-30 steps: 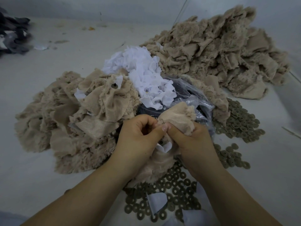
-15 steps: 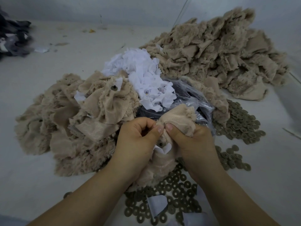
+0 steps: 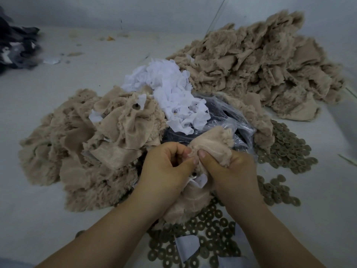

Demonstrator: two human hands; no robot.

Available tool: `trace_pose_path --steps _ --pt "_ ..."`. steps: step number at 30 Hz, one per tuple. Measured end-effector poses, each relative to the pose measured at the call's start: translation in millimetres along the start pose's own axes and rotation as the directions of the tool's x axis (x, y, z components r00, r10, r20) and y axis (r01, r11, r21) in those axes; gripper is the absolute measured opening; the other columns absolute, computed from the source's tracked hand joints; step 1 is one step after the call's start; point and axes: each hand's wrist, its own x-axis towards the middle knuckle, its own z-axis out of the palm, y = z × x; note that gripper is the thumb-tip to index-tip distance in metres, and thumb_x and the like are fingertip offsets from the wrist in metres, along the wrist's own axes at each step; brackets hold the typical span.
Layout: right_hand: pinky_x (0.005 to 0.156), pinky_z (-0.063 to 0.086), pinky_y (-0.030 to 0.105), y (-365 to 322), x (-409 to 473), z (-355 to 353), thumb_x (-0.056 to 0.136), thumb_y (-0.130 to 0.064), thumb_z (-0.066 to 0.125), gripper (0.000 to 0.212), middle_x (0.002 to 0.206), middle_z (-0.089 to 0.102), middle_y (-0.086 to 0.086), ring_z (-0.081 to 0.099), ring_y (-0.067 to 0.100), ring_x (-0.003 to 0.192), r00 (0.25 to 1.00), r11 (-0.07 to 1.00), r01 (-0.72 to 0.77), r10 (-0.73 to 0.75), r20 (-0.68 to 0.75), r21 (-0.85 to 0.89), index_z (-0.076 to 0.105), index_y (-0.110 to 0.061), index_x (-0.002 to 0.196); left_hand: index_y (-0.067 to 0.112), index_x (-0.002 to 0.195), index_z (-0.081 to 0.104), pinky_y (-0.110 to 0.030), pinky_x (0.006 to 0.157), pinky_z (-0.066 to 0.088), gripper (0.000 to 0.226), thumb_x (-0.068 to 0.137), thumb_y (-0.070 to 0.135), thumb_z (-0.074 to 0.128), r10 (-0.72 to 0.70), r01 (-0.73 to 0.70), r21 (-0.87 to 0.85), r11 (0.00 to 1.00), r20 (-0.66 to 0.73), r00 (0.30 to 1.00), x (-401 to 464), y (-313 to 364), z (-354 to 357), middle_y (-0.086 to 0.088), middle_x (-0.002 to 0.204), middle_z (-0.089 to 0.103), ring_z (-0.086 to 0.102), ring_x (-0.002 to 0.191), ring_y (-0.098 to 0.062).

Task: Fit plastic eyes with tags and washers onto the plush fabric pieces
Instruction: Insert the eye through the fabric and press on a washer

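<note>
Both hands hold one beige plush piece [image 3: 212, 144] in front of me, backing side up. My left hand [image 3: 166, 171] pinches its left edge with thumb and curled fingers. My right hand [image 3: 229, 171] grips the bunched fabric, its thumb pressed against the left thumb. Between the hands a fitted washer on an eye post [image 3: 193, 174] shows, with a white tag [image 3: 201, 180] beside it. Loose olive washers [image 3: 210, 235] lie under my wrists. A heap of white tags [image 3: 173, 93] sits behind, on a clear plastic bag [image 3: 231, 120] of dark parts.
A pile of beige pieces [image 3: 87, 147], one showing a washer and tag, lies on the left. A larger beige pile [image 3: 260, 64] fills the back right. More washers [image 3: 286, 149] spread on the right. Dark fabric [image 3: 15, 47] lies at the far left corner.
The hands have kept their grip and shifted only a little; the fabric has turned so that the washer and tag between the thumbs show more clearly.
</note>
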Motion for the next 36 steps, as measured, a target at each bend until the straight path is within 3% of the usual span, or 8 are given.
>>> trace_pose_path --steps 5,10,14,21,25,29,32,36 --pt "0.054 0.053 0.053 3.5 0.1 -1.0 0.086 -0.018 0.074 0.031 0.059 0.067 0.018 0.065 0.038 0.058 0.995 0.979 0.098 -0.1 -0.004 -0.177 0.069 0.006 0.066 0.007 0.077 0.067 -0.025 0.052 0.05 0.011 0.088 0.008 0.07 0.048 -0.045 0.113 0.993 -0.022 0.999 -0.1 -1.3 -0.1 -0.015 0.069 0.065 0.057 0.057 -0.014" --pt "0.054 0.055 0.045 1.5 0.5 -0.5 0.083 -0.016 0.077 0.021 0.06 0.07 0.006 0.067 0.024 0.057 0.993 0.979 0.086 -0.099 -0.061 -0.186 0.074 -0.002 0.068 0.018 0.074 0.066 -0.029 0.054 0.052 0.015 0.085 0.01 0.073 0.136 -0.121 0.243 0.962 -0.049 0.989 0.4 -2.6 3.0 -0.003 0.066 0.066 0.062 0.061 -0.019" --pt "0.056 0.054 0.048 2.7 1.2 -1.4 0.084 -0.014 0.077 0.022 0.063 0.069 0.014 0.067 0.032 0.061 0.991 0.985 0.072 -0.088 -0.097 -0.16 0.072 0.003 0.071 0.021 0.072 0.068 -0.03 0.058 0.056 0.018 0.084 0.009 0.074 0.118 -0.105 0.245 0.964 -0.036 0.992 2.6 -2.7 2.7 0.0 0.068 0.068 0.065 0.066 -0.021" --pt "0.051 0.054 0.04 1.8 -0.1 0.1 0.087 -0.009 0.073 0.022 0.061 0.067 0.015 0.064 0.03 0.057 0.992 0.995 0.062 -0.07 -0.102 -0.08 0.07 0.004 0.07 0.005 0.072 0.071 -0.036 0.055 0.052 0.016 0.087 0.001 0.069 -0.047 0.048 -0.028 0.998 0.045 0.998 3.6 1.7 -4.1 -0.026 0.071 0.067 0.062 0.057 -0.03" --pt "0.047 0.048 0.032 1.9 -1.0 0.0 0.087 -0.009 0.072 0.026 0.058 0.065 0.014 0.058 0.022 0.05 0.99 0.993 0.095 -0.101 -0.096 -0.065 0.067 0.004 0.065 0.002 0.072 0.071 -0.031 0.057 0.053 0.016 0.087 -0.003 0.066 -0.114 0.114 -0.143 0.983 0.01 0.993 3.9 2.3 -0.4 -0.023 0.072 0.069 0.062 0.06 -0.025" --pt "0.056 0.057 0.041 0.5 -0.8 -1.2 0.088 -0.01 0.071 0.019 0.066 0.07 0.012 0.067 0.031 0.063 0.994 0.998 0.068 -0.067 -0.089 0.005 0.071 0.001 0.072 -0.002 0.077 0.07 -0.039 0.066 0.05 0.012 0.088 -0.001 0.064 -0.177 0.178 -0.254 0.951 0.03 0.984 5.6 3.5 0.1 -0.033 0.077 0.066 0.058 0.067 -0.034" --pt "0.061 0.056 0.055 -0.2 0.3 -0.7 0.089 -0.011 0.071 0.018 0.071 0.072 0.014 0.068 0.038 0.069 0.997 0.999 0.027 -0.024 -0.074 0.034 0.072 0.0 0.075 -0.002 0.075 0.068 -0.043 0.069 0.046 0.015 0.089 -0.001 0.062 -0.186 0.189 -0.279 0.942 0.037 0.982 5.1 3.7 0.0 -0.027 0.076 0.063 0.054 0.07 -0.036" --pt "0.073 0.06 0.054 -0.6 0.0 0.1 0.092 -0.01 0.067 0.016 0.081 0.075 0.013 0.072 0.037 0.08 0.994 0.98 -0.106 0.112 -0.022 0.17 0.074 -0.007 0.077 0.01 0.066 0.07 -0.035 0.064 0.052 0.025 0.088 -0.001 0.062 -0.216 0.227 -0.347 0.91 0.072 0.974 4.5 4.1 -0.4 -0.016 0.071 0.065 0.058 0.063 -0.028"
